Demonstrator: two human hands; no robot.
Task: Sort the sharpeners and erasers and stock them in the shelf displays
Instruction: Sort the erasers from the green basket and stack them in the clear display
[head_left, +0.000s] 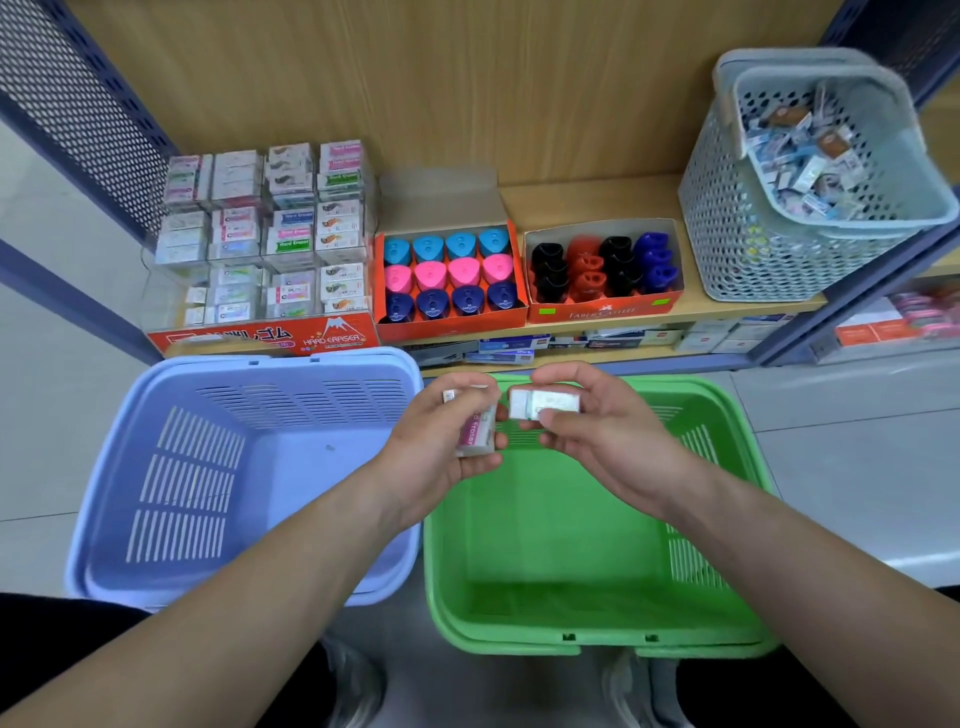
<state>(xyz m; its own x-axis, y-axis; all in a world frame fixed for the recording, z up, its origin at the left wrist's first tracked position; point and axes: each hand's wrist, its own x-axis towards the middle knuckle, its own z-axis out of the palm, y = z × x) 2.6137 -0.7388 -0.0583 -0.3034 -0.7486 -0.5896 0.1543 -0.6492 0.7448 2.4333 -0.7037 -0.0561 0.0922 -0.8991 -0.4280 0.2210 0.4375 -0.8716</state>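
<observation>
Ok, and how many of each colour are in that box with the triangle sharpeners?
Light blue sharpeners: 4
Pink sharpeners: 4
Dark blue sharpeners: 4
Total in the orange box: 12

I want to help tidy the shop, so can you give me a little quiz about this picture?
1. True or false: the left hand holds a pink-lettered eraser and the right hand holds a white eraser.
2. In the left orange box of sharpeners, which colour is the middle row? A pink, B green, C yellow.
3. Fill in: the grey basket stands on the ____.
Key: 1 true; 2 A; 3 shelf.
</observation>
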